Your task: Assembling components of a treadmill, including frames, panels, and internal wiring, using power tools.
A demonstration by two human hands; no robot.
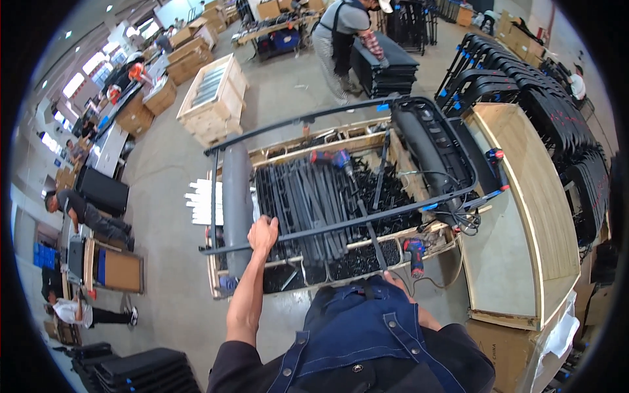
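L hand (263,234) was closed round the near bar of a black frame (341,226), held over a wooden crate (367,141) of black parts. R hand (393,278) was mostly hidden by the apron; grip couldn't be told. A drill (414,252) lay near right.

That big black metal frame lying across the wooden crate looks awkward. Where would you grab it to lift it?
Probably by the long near rail of the black frame, from the person's own side. It is a thin, bare bar lying roughly level across the wooden crate, easy to close fingers around. The left hand already grips it near the grey padded roller. A second grip further right would likely balance it. The right hand is hidden.
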